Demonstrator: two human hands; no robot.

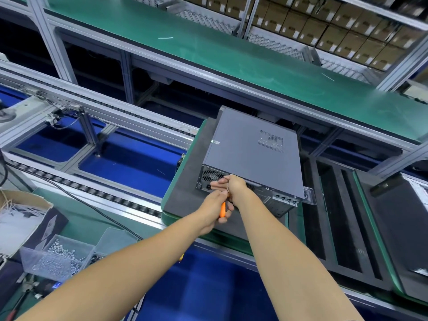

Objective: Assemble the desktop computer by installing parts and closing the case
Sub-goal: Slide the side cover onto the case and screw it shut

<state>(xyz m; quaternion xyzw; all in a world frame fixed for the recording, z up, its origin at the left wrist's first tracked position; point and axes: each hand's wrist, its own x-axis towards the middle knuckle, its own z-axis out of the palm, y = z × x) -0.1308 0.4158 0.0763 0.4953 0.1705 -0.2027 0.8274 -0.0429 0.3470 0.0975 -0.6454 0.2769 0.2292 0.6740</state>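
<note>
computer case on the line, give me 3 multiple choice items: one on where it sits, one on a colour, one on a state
1. Where does the computer case lie?
A. on a dark foam pad
B. in a cardboard box
C. on the upper green shelf

2. What colour is the screwdriver handle?
A. blue
B. orange
C. black

3. How is the case's side panel?
A. off
B. on, closed
C. half open

Answers:
1 A: the foam pad shows beneath and around it.
2 B: orange shows inside the left hand.
3 B: a flat grey panel covers the top; the right hand steadies the shaft at the rear.
</note>
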